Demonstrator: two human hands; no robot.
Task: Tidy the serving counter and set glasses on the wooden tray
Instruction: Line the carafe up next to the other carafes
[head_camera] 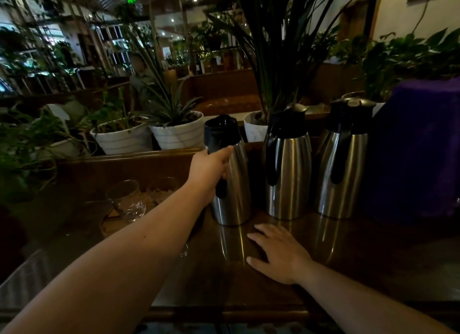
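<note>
Three steel jugs with black lids stand in a row on the dark wooden counter [373, 254]. My left hand [209, 169] is closed around the black handle of the leftmost jug [236, 184], which stands upright. My right hand [278, 251] lies flat on the counter in front of the jugs, fingers spread, holding nothing. Left of my forearm, two clear glasses [127, 199] stand on a wooden tray [109, 224], partly hidden in the dim light.
The middle jug [288, 169] and right jug [341, 164] stand close together. A purple covered object [418, 154] sits at the far right. White plant pots [176, 132] and leafy plants line the ledge behind the counter.
</note>
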